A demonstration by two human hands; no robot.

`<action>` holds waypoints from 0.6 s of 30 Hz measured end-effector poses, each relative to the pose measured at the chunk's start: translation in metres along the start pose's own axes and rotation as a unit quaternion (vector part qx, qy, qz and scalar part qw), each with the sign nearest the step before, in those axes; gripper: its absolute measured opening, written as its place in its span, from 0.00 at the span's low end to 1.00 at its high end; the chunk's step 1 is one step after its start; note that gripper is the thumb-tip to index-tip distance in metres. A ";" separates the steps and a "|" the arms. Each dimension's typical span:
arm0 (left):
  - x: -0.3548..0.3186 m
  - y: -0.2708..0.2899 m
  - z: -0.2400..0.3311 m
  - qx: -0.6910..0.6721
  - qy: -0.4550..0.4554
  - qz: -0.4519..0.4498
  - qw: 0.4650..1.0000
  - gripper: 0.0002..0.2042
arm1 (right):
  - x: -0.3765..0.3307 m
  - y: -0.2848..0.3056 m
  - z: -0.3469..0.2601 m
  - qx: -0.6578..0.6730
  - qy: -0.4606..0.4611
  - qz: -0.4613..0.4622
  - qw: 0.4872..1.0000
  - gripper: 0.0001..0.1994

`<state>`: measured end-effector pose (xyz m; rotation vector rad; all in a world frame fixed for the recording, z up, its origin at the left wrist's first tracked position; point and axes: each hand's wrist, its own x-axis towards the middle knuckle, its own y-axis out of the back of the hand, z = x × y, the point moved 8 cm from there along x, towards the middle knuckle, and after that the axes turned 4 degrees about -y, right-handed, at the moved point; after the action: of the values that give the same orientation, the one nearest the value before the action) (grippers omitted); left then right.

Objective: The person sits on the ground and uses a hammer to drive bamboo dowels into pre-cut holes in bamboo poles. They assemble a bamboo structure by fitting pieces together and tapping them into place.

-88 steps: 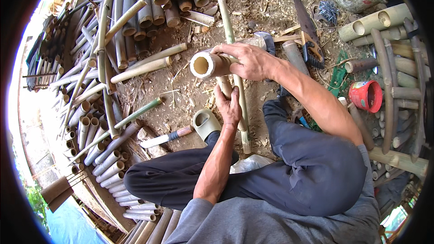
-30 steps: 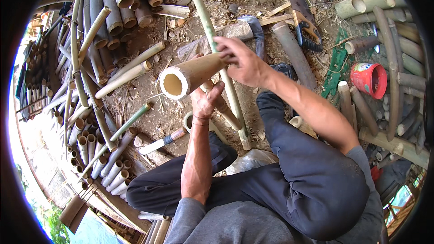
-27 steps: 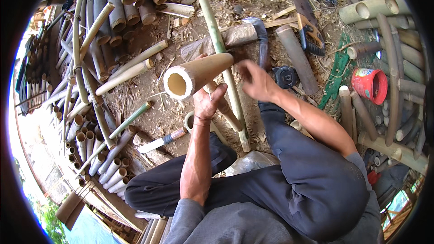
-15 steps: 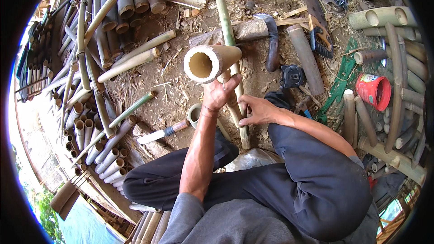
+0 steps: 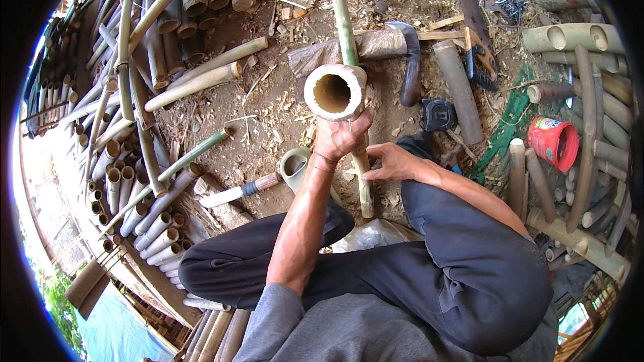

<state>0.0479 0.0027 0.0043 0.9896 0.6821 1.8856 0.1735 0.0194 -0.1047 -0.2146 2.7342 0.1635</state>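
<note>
A short, thick bamboo tube (image 5: 335,92) is gripped by my left hand (image 5: 341,135), its pale rough-cut open end facing up at me. The far end is hidden behind the rim. A thin sliver or pin shows by the left fingers, too small to name. Behind the tube runs a long, greenish bamboo pole (image 5: 344,20), its lower end between my knees. My right hand (image 5: 392,162) has its thumb and fingertips curled against that pole below my left hand; the far side of the grip is hidden. Beside my left wrist lies a bamboo ring or short cut piece (image 5: 294,165).
A knife (image 5: 241,192) lies left of my left forearm. Beyond my hands are a wooden block (image 5: 315,59), a curved-blade tool (image 5: 409,67), a handsaw (image 5: 477,53) and a black tape measure (image 5: 437,114). A red tub (image 5: 554,142) stands right; bamboo stacks (image 5: 161,245) line the left.
My left hand has brought the bamboo tube to the right, across the pole, and its open end now faces me more squarely. The right hand keeps its place at the pole.
</note>
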 end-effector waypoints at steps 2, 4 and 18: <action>0.013 0.004 -0.007 -0.186 0.117 0.047 0.974 0.26 | -0.002 -0.004 0.010 0.028 -0.028 -0.001 0.999 0.18; 0.005 -0.007 -0.023 -0.242 0.205 0.023 0.948 0.33 | -0.001 -0.004 0.001 -0.011 0.006 0.016 1.000 0.19; -0.006 0.024 -0.022 -0.223 0.179 0.106 0.952 0.22 | -0.004 0.006 0.003 -0.025 -0.013 0.093 0.995 0.31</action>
<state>0.0205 -0.0151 0.0088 0.4470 0.3296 2.3054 0.1766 0.0264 -0.1051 0.0304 2.7231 0.2836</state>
